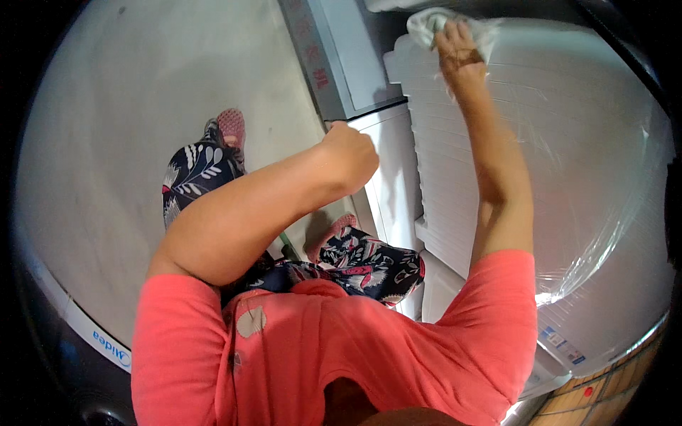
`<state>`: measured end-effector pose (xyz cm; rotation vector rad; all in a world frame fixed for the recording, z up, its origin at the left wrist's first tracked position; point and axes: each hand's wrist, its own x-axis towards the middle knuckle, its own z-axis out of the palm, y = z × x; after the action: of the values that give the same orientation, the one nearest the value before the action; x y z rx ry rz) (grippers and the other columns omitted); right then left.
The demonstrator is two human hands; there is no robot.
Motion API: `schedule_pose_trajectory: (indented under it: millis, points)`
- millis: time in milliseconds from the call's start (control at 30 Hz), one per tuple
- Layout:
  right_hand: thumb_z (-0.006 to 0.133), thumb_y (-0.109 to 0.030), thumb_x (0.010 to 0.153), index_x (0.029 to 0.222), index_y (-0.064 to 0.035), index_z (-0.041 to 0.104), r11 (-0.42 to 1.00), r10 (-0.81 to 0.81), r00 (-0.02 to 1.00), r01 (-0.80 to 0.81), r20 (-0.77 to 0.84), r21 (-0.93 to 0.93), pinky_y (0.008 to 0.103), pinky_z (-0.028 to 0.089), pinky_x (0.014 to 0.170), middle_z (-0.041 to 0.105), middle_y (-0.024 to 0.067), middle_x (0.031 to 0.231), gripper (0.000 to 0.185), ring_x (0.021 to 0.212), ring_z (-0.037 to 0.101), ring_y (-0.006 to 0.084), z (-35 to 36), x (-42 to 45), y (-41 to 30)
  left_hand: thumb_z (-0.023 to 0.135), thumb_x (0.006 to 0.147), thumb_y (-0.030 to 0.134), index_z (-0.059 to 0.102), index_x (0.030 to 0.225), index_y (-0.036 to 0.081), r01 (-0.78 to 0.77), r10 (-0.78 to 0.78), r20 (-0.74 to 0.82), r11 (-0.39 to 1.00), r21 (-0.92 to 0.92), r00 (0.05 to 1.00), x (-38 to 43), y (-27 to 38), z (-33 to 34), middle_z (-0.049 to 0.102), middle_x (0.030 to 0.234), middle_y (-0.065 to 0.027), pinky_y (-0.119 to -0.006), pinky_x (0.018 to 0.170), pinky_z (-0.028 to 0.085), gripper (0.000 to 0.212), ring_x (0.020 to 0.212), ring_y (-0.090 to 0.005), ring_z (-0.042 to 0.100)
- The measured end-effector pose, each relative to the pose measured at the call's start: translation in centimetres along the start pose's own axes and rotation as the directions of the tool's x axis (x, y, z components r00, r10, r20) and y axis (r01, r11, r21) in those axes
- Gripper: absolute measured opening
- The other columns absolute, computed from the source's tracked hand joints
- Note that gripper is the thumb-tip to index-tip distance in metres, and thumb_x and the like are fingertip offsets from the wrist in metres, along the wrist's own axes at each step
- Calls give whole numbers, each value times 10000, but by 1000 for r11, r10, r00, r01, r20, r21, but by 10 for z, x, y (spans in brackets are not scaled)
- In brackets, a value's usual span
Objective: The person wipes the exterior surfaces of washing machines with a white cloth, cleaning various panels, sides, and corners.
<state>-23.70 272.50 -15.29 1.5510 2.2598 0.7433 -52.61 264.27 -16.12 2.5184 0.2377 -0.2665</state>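
My right hand (pixel 459 50) is stretched far forward, gripping a bunched whitish cloth (pixel 426 25). The cloth lies against the far end of a large pale appliance (pixel 575 144) covered in clear plastic film. Fine ridges and a stepped edge run along the appliance's left side. My left hand (pixel 351 157) is curled into a fist in front of my body, over the edge of a white cabinet-like unit (pixel 391 154). Its fingertips are turned away, and nothing shows in it.
Ahead stands a grey box-shaped unit (pixel 354 48) with red writing on its side. Pale floor (pixel 122 106) spreads to the left, under my feet in pink shoes (pixel 232 128). A white strip (pixel 101 341) with Midea lettering edges a dark thing at lower left. Woven tan material (pixel 581 399) lies lower right.
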Motion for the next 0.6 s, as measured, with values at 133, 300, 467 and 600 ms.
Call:
schedule_pose_trajectory:
  millis: [133, 300, 467, 600]
  points:
    - [506, -176, 823, 984, -174, 588, 981, 91, 983, -62, 160, -181, 407, 397, 913, 549, 62, 1055, 181, 1050, 520, 234, 20, 20, -15, 574, 741, 105, 650, 822, 43, -1, -3, -98, 999, -42, 995, 5, 0, -6, 632, 871, -153, -384, 675, 495, 127, 819, -295, 636]
    - [487, -59, 787, 1104, -53, 522, 998, 22, 956, -41, 294, 57, 407, 401, 919, 538, 167, 1150, 319, 1065, 508, 332, 60, -55, -66, 567, 770, 105, 640, 953, 44, 38, -39, 70, 999, 22, 997, 4, 3, -19, 620, 954, -153, -365, 713, 488, 206, 888, -282, 625]
    - [483, -22, 748, 1086, -28, 538, 947, -52, 928, -72, 370, 314, 432, 421, 924, 559, 182, 1043, 342, 1035, 507, 379, 30, -233, -117, 540, 802, 117, 626, 1007, 52, 100, -97, 136, 995, -20, 986, 4, -4, -14, 610, 1003, -165, -399, 773, 492, 232, 928, -306, 613]
    - [511, -281, 874, 1057, -37, 549, 534, 370, 336, -840, 866, 98, 422, 473, 765, 588, 204, 992, 307, 909, 568, 373, -25, -363, -139, 535, 799, 111, 622, 1014, 49, 88, -75, 220, 995, -48, 972, 2, -7, -11, 607, 1015, -170, -397, 784, 487, 240, 940, -307, 610]
